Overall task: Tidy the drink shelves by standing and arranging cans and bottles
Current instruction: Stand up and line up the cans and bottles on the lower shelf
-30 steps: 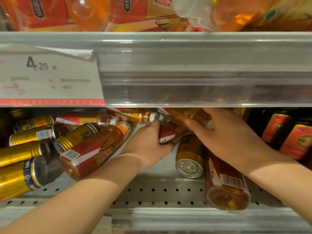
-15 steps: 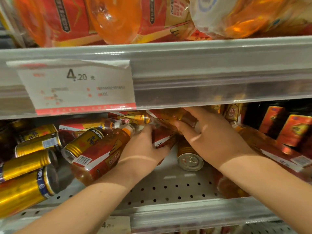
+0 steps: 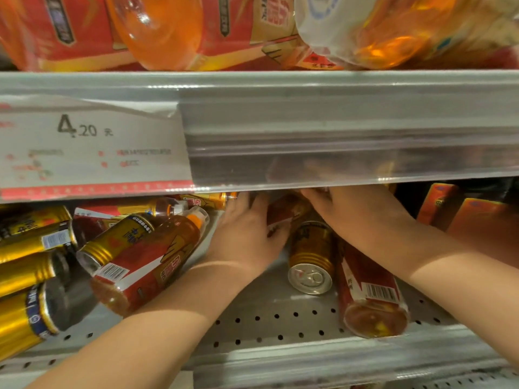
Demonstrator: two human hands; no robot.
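Left grip (image 3: pixel 247 234) grasps a red-labelled bottle (image 3: pixel 283 217), thumb across its label. Right grip (image 3: pixel 359 217) lies over the same bottle from the other side. Its fingers run under the shelf rail (image 3: pixel 337 130), so whether it clasps cannot be told. The bottle sits between both grips, deep on the perforated shelf (image 3: pixel 280 327).

Just in front of them a gold can (image 3: pixel 311 256) lies on its side. Beside it, under the right wrist, a second bottle (image 3: pixel 368 287) lies flat. Left of the left grip, a third bottle (image 3: pixel 146 259) and several gold cans (image 3: pixel 25 273) lie tumbled.

Judgement: early stage; none of these stands upright. Compared with half a second ago, both grips remain on that bottle, and the rail hides more of them.
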